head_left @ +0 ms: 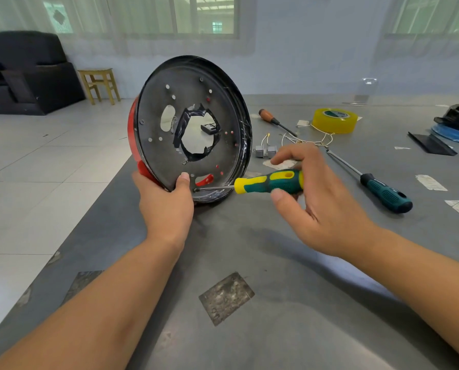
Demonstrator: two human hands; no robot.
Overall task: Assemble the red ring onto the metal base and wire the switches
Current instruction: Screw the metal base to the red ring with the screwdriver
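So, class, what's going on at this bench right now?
A person is fastening a red ring to a round metal base. The left hand holds the base on edge on the table. The right hand grips a screwdriver, its tip at a screw near the bottom rim. The switches lie behind, untouched.

One camera on the person's head looks forward and down, close over the flat grey metal table [289,263].
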